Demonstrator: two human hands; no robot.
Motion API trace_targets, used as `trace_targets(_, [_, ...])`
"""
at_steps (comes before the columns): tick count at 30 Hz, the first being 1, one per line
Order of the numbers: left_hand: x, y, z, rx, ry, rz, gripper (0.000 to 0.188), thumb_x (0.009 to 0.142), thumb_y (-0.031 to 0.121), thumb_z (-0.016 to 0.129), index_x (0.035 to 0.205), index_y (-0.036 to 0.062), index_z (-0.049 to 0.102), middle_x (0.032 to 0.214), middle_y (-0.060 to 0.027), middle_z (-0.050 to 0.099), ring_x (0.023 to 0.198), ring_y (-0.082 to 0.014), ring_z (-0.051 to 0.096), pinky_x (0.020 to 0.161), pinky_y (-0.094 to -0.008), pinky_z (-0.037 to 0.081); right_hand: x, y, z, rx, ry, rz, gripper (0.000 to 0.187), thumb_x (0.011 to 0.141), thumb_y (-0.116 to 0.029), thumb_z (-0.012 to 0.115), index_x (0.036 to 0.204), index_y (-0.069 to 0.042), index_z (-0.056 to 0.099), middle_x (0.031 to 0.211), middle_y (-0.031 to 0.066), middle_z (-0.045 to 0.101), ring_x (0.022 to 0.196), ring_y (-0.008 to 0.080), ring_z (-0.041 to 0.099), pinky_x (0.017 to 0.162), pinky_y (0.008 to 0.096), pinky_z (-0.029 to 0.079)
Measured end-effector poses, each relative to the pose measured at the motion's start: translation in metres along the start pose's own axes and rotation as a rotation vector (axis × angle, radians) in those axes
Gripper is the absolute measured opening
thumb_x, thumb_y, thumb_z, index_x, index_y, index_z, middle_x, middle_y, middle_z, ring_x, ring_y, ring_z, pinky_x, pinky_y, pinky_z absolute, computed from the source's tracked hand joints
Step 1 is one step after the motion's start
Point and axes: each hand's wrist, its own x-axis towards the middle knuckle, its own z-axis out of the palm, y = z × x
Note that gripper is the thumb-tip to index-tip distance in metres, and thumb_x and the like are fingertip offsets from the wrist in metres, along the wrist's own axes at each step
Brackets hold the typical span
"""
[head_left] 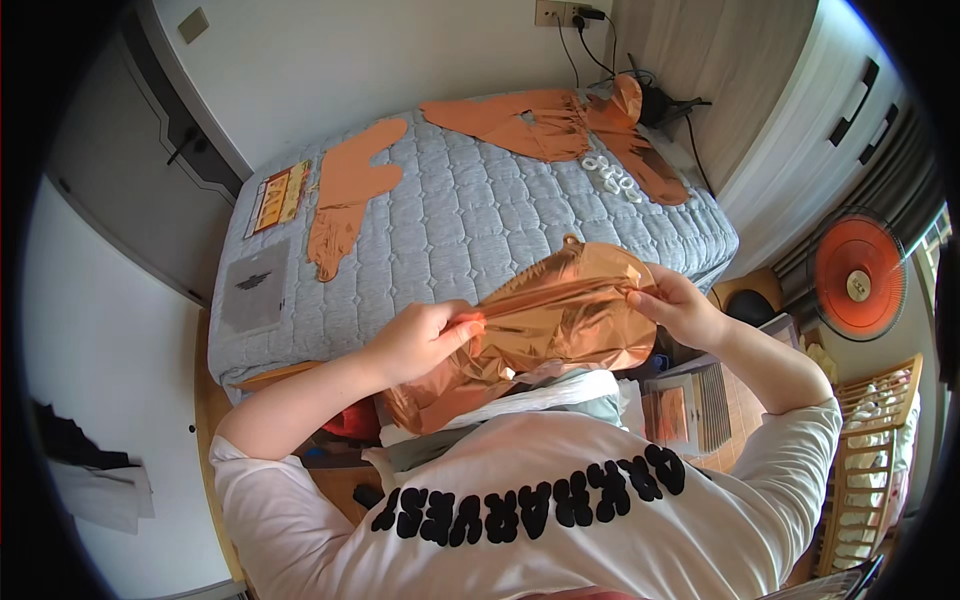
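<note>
A crumpled, copper-coloured foil balloon [570,335] is stretched between my two hands, in front of my chest and over my lap. My left hand [430,342] pinches its left side between thumb and fingers. At the right edge, my right hand [688,312] has a pinch of the foil too. A small loop tab stands up from the balloon's top edge, and its lower left part hangs down past my left wrist. Farther off on the bed lie more flat copper foil balloons: a wavy one [350,190] at the left and a wide one [510,118] at the back.
The grey quilted mattress [450,215] spans the middle. On it lie several small white rings [612,178], a colourful flat packet [277,198] and a grey translucent bag [255,290]. A red-orange fan [858,275] and a wooden-railed cot [870,450] stand at the right.
</note>
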Motion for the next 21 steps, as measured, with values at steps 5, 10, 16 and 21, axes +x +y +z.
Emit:
trace_targets(5, [0.031,-0.033,-0.009,-0.029,0.098,-0.048,0.031,0.103,0.026,0.062,0.114,-0.0019,0.070,0.098,-0.0064,0.075,0.089,-0.0105,0.066,0.083,-0.0277,0.052,0.034,0.022,-0.028,-0.060,0.094,0.100,0.027,0.106,-0.017,0.059,0.128,-0.002,0.056,0.120,0.0015,0.062,0.106,0.0081,0.060,0.096,0.0278,0.049])
trace_targets(10, [0.068,-0.072,-0.018,-0.100,0.179,-0.011,0.032,0.104,0.029,0.062,0.114,-0.0005,0.070,0.099,-0.0043,0.073,0.092,-0.0090,0.062,0.083,-0.0287,0.051,0.068,0.047,-0.012,0.478,-0.096,0.059,0.073,0.095,-0.037,0.074,0.151,-0.005,0.039,0.142,0.0109,0.055,0.133,0.0227,0.052,0.113,0.0425,0.040])
trace_targets(16, [0.078,-0.101,-0.022,-0.174,0.244,-0.015,0.037,0.103,0.035,0.060,0.099,-0.0002,0.069,0.083,-0.0047,0.070,0.077,-0.0102,0.059,0.072,-0.0315,0.049,0.078,0.096,0.013,0.386,-0.238,0.142,0.077,0.089,-0.021,0.079,0.152,-0.005,0.038,0.143,0.0086,0.055,0.133,0.0226,0.052,0.114,0.0424,0.040])
trace_targets(21, [0.067,-0.104,-0.032,-0.046,0.231,-0.050,0.036,0.104,0.034,0.058,0.103,-0.0006,0.069,0.090,-0.0018,0.069,0.082,-0.0099,0.058,0.076,-0.0306,0.048,0.073,0.110,0.004,0.335,-0.180,0.462,0.038,0.093,-0.010,0.073,0.128,-0.008,0.059,0.122,0.0047,0.067,0.118,0.0168,0.061,0.105,0.0367,0.047])
